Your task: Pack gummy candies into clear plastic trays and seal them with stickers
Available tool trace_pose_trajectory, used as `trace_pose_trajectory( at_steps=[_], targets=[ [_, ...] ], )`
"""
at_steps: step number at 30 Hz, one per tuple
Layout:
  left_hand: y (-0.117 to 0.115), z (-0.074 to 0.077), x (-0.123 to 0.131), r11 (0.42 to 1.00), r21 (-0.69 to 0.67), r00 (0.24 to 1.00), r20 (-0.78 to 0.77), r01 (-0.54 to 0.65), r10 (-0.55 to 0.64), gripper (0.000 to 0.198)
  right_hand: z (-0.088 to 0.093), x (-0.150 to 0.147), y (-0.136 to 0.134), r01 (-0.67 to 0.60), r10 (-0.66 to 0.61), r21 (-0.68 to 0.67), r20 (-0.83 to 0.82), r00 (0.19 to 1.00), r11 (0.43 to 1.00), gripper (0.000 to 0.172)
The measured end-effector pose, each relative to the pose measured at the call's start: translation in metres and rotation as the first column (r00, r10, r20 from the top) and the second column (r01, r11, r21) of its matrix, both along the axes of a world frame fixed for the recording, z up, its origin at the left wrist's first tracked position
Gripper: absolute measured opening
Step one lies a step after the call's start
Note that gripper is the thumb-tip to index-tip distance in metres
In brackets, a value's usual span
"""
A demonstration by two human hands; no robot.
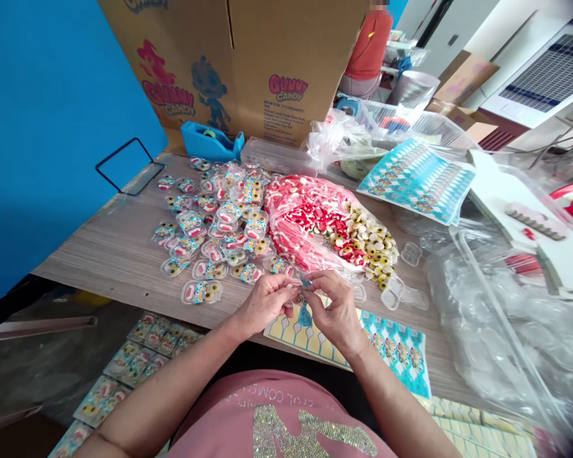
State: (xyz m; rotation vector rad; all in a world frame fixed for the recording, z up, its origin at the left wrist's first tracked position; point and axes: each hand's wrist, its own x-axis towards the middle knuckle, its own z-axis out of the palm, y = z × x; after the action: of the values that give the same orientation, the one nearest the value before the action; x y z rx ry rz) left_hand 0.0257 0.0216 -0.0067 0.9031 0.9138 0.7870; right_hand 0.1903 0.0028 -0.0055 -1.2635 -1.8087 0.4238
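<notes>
My left hand (268, 303) and my right hand (335, 310) meet over the table's front edge, fingers pinched together. Between them is a blue patterned sticker label (305, 316), its lower end hanging down. The fingers largely cover whatever else they hold; a clear plastic edge seems to show by the left fingertips. Beneath the hands lies a sticker sheet (391, 346), partly peeled to its yellow backing on the left. Just beyond is an open bag of gummy candies (310, 219), red-and-white and yellow eye-shaped. Left of it spreads a heap of labelled candy packs (219, 222).
A blue tape dispenser (212, 143) stands before a big cardboard box (267, 57). More sticker sheets (417, 178) lie at the back right. Clear plastic containers (506, 337) crowd the right side. Packed trays (119, 375) sit below the table. Another person (370, 48) stands behind.
</notes>
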Motion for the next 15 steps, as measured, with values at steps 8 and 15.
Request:
trace_pose_trajectory(
  at_steps=[8,15],
  targets=[
    [-0.005,-0.008,-0.004,0.979,0.201,0.984,-0.176,0.032,0.004,0.022,-0.018,-0.003,-0.007,0.103,-0.106,-0.038,-0.086,0.991,0.994,0.061],
    [-0.012,-0.008,-0.008,0.932,0.351,0.954,-0.299,0.094,0.016,0.024,-0.001,0.002,-0.016,0.089,-0.071,0.191,-0.1,0.992,0.978,0.042]
  ],
)
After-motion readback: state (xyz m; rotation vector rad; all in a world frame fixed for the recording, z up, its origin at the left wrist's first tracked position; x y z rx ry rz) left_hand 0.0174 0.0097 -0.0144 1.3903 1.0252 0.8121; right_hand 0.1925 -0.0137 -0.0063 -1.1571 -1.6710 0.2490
